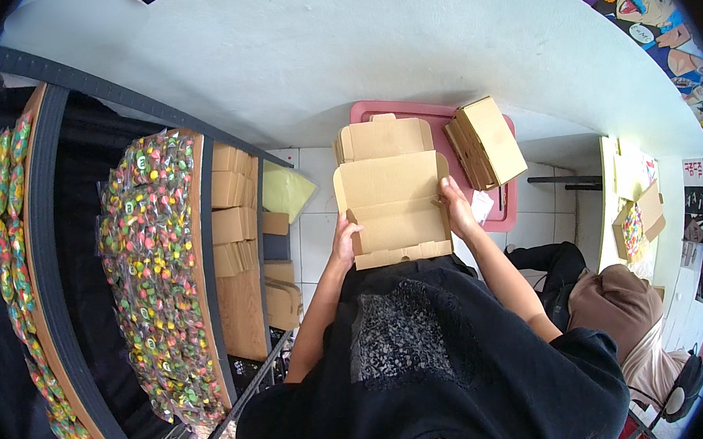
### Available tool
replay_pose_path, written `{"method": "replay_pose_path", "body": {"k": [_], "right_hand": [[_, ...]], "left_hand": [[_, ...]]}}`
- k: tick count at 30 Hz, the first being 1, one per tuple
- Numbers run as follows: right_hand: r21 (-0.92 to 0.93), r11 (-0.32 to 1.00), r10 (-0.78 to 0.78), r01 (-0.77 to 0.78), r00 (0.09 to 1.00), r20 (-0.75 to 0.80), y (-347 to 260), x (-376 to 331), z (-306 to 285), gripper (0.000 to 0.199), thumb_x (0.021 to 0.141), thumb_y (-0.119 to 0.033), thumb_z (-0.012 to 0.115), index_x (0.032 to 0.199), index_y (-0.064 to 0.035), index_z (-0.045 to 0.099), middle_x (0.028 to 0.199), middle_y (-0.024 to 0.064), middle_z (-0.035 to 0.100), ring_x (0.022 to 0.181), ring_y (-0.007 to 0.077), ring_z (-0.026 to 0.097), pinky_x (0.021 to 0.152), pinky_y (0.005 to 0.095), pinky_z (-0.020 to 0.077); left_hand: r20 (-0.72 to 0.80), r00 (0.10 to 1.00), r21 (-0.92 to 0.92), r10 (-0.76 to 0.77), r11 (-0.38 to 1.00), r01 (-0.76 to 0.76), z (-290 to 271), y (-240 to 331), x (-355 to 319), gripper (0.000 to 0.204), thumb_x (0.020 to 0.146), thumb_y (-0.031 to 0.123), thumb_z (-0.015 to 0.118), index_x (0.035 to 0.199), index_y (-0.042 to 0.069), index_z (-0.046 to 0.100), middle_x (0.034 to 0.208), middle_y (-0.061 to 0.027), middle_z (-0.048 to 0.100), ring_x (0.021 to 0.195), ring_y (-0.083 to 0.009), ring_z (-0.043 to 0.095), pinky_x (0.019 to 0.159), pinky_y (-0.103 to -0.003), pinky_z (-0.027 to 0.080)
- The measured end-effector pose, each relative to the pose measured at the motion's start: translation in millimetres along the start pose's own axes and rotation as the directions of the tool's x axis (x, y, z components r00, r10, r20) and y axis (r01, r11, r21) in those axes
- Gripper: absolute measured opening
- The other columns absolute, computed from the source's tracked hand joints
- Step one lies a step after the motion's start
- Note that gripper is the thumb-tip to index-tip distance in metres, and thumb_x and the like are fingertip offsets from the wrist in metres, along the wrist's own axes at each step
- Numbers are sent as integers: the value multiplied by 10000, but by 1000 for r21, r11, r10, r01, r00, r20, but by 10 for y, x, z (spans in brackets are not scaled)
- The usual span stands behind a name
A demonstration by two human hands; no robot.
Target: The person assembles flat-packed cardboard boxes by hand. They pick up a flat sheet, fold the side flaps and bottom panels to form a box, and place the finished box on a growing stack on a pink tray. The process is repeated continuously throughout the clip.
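Left hand (345, 238) pinches left edge of open box (391, 189), right hand (457, 208) clasps its right edge with thumb up on the side wall, so both are closed on cardboard, box sitting over near left corner of pink table (436, 110). Closed boxes (489, 142) are stacked on the table's right side, white slip (481, 205) just nearer on it. Candy packs (152, 279) hang well left of the table; co-worker (614, 305) is right of it, bent over.
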State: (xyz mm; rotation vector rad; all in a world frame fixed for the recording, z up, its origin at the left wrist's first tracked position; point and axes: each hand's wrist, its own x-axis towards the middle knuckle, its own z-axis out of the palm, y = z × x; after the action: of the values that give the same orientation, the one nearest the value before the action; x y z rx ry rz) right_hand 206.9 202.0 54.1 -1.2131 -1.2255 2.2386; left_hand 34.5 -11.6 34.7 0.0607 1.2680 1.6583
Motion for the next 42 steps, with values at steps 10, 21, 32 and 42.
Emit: {"method": "replay_pose_path", "body": {"k": [10,21,32,42], "right_hand": [[-37,986,166,-164,984,58,-62,-179,3,588,869,3,420,1443,-66,312,1377,108,459,1183,209,500,1004,326,411],[-183,964,195,-192,981,-4,24,-133,-109,657,869,34,400,1486,-87,210,1400,150,433,1188,257,512,986,347,443],[-113,965,248,-238,964,95,99,-100,-198,648,859,47,389,1472,-104,245,1336,162,477,1129,261,555,942,368,493],[-395,919,20,2,998,51,298,-20,-84,641,838,35,432,1449,-64,263,1275,129,506,1128,212,505,959,317,411]], "left_hand": [[-279,943,-31,182,980,-198,-46,-217,89,397,834,99,526,1215,-2,477,1192,-96,536,1126,-188,492,975,-325,385],[-366,907,251,206,961,-117,-120,-127,-24,187,845,78,555,1023,23,575,986,-95,636,914,-146,602,793,-299,503],[-264,964,-101,25,993,-53,-249,-304,43,257,826,43,546,1082,18,545,1075,-114,601,1033,-206,576,884,-325,491],[-196,980,-54,44,997,-56,88,-119,18,353,892,142,540,1228,57,476,1153,-92,551,1090,-204,530,937,-336,439]]}}
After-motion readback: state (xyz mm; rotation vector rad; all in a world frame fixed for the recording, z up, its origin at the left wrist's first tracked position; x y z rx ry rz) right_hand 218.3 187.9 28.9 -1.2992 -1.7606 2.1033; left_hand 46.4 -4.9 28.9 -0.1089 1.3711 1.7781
